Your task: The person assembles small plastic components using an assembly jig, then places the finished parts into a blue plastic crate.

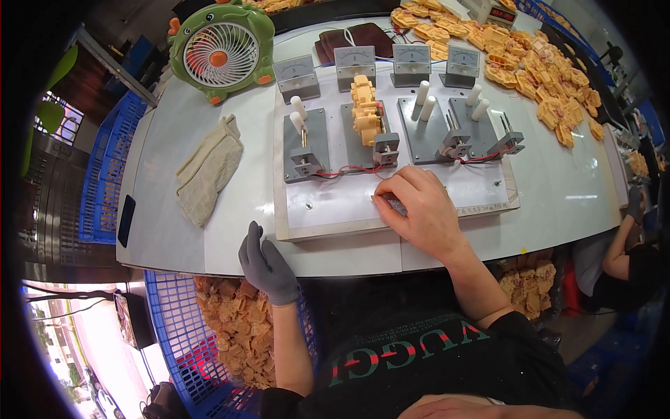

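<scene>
My right hand, bare, rests over the front edge of a white test board, thumb and fingers pinched together. Whatever they hold is hidden or too small to name. My left hand, in a grey glove, hovers at the table's front edge with its fingers loosely apart and nothing visible in them. On the board stand several grey fixtures with white posts, metal pins and red and black wires. One fixture carries yellow plastic parts, stacked upright. Behind them is a row of meters.
A green fan stands at the back left, near a folded beige cloth. Yellow plastic parts are heaped at the back right. A blue basket of similar parts sits below the table's front edge. Another person's arm shows at far right.
</scene>
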{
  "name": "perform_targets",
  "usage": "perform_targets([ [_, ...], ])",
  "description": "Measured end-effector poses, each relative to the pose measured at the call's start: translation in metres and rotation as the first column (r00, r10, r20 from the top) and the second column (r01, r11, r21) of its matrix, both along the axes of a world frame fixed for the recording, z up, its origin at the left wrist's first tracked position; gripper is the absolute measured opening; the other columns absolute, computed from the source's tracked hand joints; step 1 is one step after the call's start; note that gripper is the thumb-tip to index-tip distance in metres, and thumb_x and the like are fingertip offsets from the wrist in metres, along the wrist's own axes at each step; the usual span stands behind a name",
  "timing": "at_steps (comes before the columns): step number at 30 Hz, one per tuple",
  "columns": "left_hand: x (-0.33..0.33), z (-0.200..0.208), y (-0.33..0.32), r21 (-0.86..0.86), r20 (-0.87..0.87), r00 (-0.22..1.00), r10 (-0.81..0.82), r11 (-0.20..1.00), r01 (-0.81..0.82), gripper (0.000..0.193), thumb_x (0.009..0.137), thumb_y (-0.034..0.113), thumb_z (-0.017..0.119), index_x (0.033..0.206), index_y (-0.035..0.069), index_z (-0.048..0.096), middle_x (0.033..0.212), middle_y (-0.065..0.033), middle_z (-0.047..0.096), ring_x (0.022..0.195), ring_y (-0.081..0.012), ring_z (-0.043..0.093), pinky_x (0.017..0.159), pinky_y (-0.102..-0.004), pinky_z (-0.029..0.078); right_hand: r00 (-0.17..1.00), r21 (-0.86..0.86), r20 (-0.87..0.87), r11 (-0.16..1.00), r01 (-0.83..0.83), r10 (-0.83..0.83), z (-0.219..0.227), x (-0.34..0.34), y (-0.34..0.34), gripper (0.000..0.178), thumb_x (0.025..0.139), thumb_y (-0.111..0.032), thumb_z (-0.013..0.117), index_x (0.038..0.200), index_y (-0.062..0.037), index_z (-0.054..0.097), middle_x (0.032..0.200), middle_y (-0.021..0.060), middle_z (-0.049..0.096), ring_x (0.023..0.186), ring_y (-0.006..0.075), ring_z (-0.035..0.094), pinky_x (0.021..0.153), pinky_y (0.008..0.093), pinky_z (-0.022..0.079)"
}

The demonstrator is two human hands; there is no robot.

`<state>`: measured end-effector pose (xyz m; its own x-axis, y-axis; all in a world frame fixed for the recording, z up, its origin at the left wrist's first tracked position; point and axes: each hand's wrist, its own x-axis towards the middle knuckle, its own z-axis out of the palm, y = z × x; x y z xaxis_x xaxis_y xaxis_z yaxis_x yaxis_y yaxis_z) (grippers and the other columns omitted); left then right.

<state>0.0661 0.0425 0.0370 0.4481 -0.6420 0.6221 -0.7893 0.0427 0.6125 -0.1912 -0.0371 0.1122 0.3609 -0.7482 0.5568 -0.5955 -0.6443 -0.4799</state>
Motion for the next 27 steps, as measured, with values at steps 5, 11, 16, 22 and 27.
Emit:
perform_targets([
  [5, 0.000, 0.002, 0.000, -0.008, 0.002, 1.000, 0.002, 1.000, -0.002, 0.033, 0.088, 0.001, 0.051, 0.120, -0.003, 0.062, 0.106, -0.0166, 0.065, 0.096, -0.0285, 0.064, 0.085, -0.0366, 0.051, 1.000, 0.012, 0.001, 1.000, -0.009, 0.009, 0.000, -0.001, 0.001, 0.011, 0.078, -0.011, 0.071, 0.082, -0.0081, 0.060, 0.078, 0.0042, 0.057, 0.077, 0.0244, 0.057, 0.071, 0.0363, 0.044],
  [11, 0.004, 0.002, 0.002, 0.005, 0.014, 1.000, 0.010, 1.000, -0.010, 0.033, 0.088, 0.001, 0.052, 0.119, -0.003, 0.063, 0.105, -0.0161, 0.066, 0.095, -0.0281, 0.064, 0.084, -0.0362, 0.052, 1.000, 0.012, -0.008, 1.000, -0.001, 0.001, -0.002, 0.004, -0.001, 0.011, 0.079, -0.011, 0.070, 0.082, -0.0085, 0.060, 0.078, 0.0042, 0.056, 0.076, 0.0244, 0.057, 0.071, 0.0363, 0.044],
  [16, 0.005, 0.002, 0.000, 0.005, 0.008, 1.000, -0.007, 1.000, 0.007, 0.032, 0.089, 0.003, 0.052, 0.119, -0.003, 0.063, 0.106, -0.0166, 0.066, 0.094, -0.0285, 0.064, 0.084, -0.0366, 0.052, 1.000, 0.008, -0.012, 1.000, 0.014, -0.014, 0.001, 0.004, 0.001, 0.011, 0.079, -0.011, 0.070, 0.082, -0.0078, 0.060, 0.078, 0.0054, 0.056, 0.077, 0.0254, 0.057, 0.071, 0.0369, 0.044],
  [22, 0.003, -0.013, -0.001, 0.010, 0.056, 0.998, -0.014, 1.000, 0.013, 0.029, 0.097, 0.002, 0.046, 0.122, -0.007, 0.057, 0.119, -0.0201, 0.062, 0.106, -0.0317, 0.061, 0.096, -0.0392, 0.047, 1.000, 0.014, 0.014, 1.000, 0.010, -0.010, -0.008, -0.005, -0.002, 0.012, 0.081, -0.016, 0.067, 0.082, -0.0071, 0.060, 0.082, 0.0085, 0.056, 0.083, 0.0277, 0.058, 0.076, 0.0391, 0.045],
  [27, 0.006, -0.005, 0.007, -0.009, 0.007, 0.999, -0.040, 0.999, 0.040, 0.034, 0.103, 0.013, 0.042, 0.127, -0.007, 0.054, 0.124, -0.0190, 0.060, 0.112, -0.0302, 0.058, 0.098, -0.0371, 0.046, 0.998, -0.097, 0.048, 0.995, 0.033, -0.028, -0.015, 0.004, 0.002, 0.014, 0.080, -0.019, 0.068, 0.082, -0.0102, 0.058, 0.083, 0.0041, 0.054, 0.083, 0.0206, 0.057, 0.077, 0.0342, 0.044],
])
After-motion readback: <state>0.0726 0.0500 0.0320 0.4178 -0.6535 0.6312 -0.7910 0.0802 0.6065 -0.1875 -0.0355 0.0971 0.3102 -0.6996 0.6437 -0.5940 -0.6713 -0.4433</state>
